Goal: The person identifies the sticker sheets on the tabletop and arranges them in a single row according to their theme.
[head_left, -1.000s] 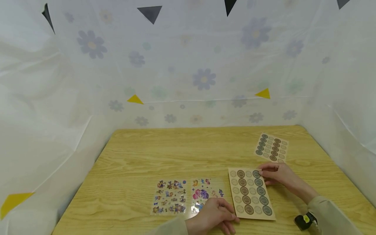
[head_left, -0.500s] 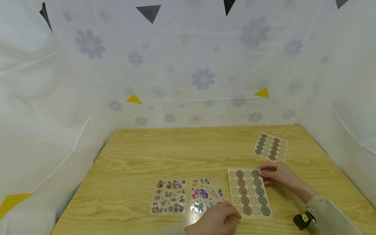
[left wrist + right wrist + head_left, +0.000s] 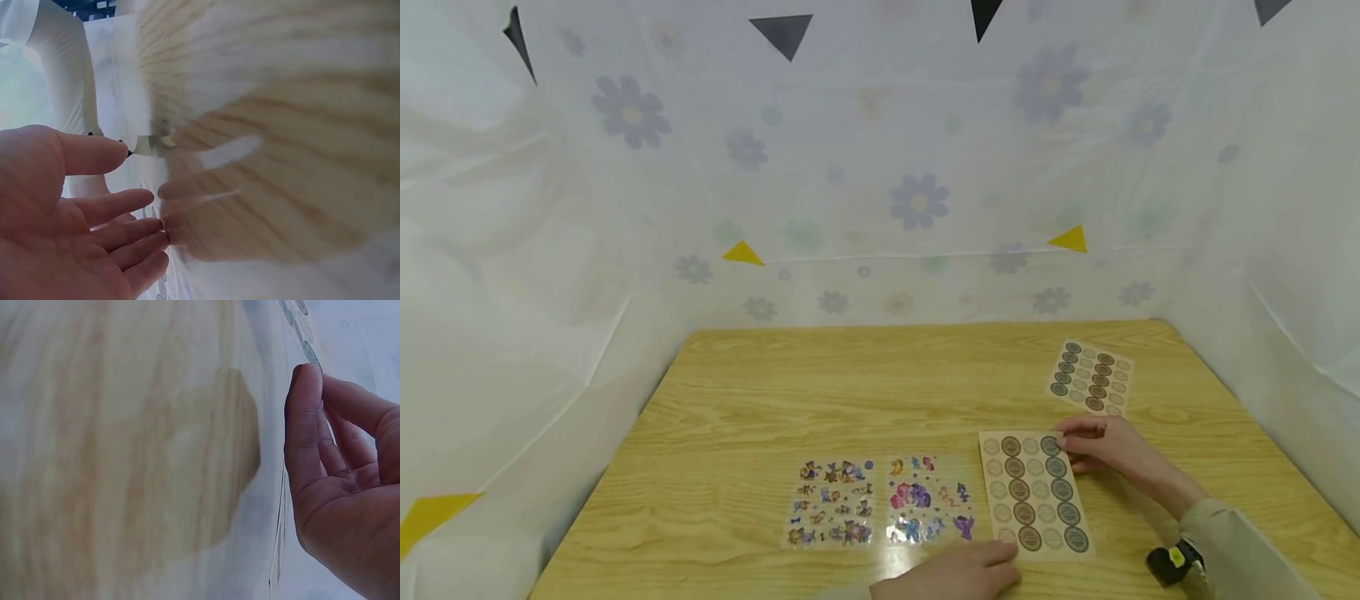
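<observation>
In the head view a beige sheet of round stickers lies on the wooden table, with rows of brown, green and pale circles. My right hand pinches its upper right corner; the right wrist view shows thumb and fingertips meeting at the sheet's edge. At the lower left corner, my left hand touches the sheet with its fingertips. Its fingers look extended and the thumb stands apart in the left wrist view. Left of the sheet lie a clear sheet of pony stickers and a clear sheet of cartoon-dog stickers.
A second beige sheet of round stickers lies tilted farther back on the right. The wooden table is enclosed by white curtains with a flower pattern. A small black device sits at the right wrist.
The beige sticker sheet has shifted slightly left and straightened, closer to the pony sheet. My left hand has turned and lowered at the sheet's corner, uncovering more pony stickers. My right hand keeps its hold.
</observation>
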